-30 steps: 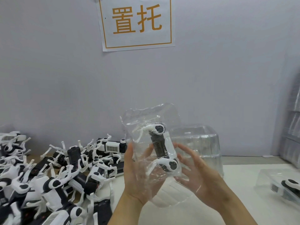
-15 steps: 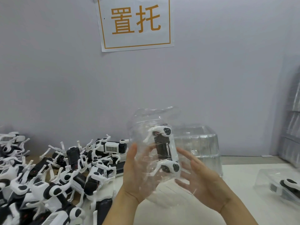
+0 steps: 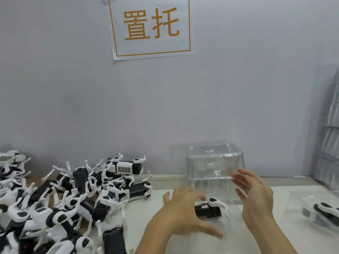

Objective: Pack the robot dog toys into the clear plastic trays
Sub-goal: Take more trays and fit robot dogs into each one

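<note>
A black and white robot dog toy (image 3: 210,209) lies in a clear plastic tray (image 3: 233,217) that rests on the white table (image 3: 275,241). My left hand (image 3: 181,213) spans the tray from above. Its fingers curl onto the toy's far side and its thumb reaches along the near side. My right hand (image 3: 255,197) hovers just right of the tray with straight, spread fingers, touching nothing. Loose robot dog toys (image 3: 73,204) are heaped on the left of the table.
A stack of empty clear trays (image 3: 214,167) stands against the wall behind my hands. Another tray with a toy packed in it (image 3: 315,211) lies at the right. More stacked trays (image 3: 330,143) lean at the right edge. A paper sign (image 3: 150,26) hangs on the wall.
The tray with the toy came down from chest height onto the table under my left hand. My right hand let go of it and moved off to the right.
</note>
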Demonstrator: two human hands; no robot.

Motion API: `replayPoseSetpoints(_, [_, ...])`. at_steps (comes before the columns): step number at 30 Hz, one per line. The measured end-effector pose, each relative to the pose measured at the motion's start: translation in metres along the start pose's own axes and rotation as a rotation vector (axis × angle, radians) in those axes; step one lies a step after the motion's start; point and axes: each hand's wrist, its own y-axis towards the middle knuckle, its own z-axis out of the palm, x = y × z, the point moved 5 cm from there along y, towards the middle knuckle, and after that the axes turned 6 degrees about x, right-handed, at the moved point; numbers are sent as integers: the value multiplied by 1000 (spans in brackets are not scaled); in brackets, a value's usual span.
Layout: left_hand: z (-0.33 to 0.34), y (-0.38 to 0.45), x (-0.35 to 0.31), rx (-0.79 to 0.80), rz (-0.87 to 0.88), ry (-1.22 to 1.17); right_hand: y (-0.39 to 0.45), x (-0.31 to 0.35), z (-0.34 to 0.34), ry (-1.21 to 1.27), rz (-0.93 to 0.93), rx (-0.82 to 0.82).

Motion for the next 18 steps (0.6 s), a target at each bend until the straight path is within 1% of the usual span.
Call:
replayPoseSetpoints(1, [-1,1,0,-16,2,-77,-2,3,0,-82,-47,-36])
replayPoseSetpoints(2, [-5,1,1,-84,-18,-116,-3,7,0,-161,-99,-60])
replayPoseSetpoints(3, [-13,1,6,-199,-65,-111,-6,12,3,-240,-159,-75])
replayPoseSetpoints(5, [-30,-4,18,-441,-235,-30,-10,24,12,-395,-296,-63])
replayPoseSetpoints(6, [-35,-8,27,-498,-350,-12,-13,30,20,-453,-359,-30])
replayPoseSetpoints(7, [-36,-11,36,-489,-446,-5,-16,35,30,-494,-408,21])
replayPoseSetpoints(8, [-34,-11,43,-431,-493,-15,-20,38,41,-524,-436,87])
replayPoseSetpoints(9, [-31,-10,47,-379,-493,-75,-25,38,53,-551,-445,161])
replayPoseSetpoints(11, [-26,-9,50,-355,-429,-332,-39,34,79,-597,-444,305])
replayPoseSetpoints(13, [-20,-4,48,-340,-334,-692,-54,26,98,-645,-444,396])
replayPoseSetpoints(15, [-14,2,38,-218,-205,-1014,-64,18,108,-707,-428,434])
replayPoseSetpoints(16, [-12,3,33,-169,-160,-1091,-65,14,109,-743,-405,439])
replayPoseSetpoints(17, [-12,4,32,-160,-144,-1101,-65,10,109,-793,-375,438])
replayPoseSetpoints(18, [-13,4,34,-190,-155,-1075,-63,6,107,-860,-337,435])
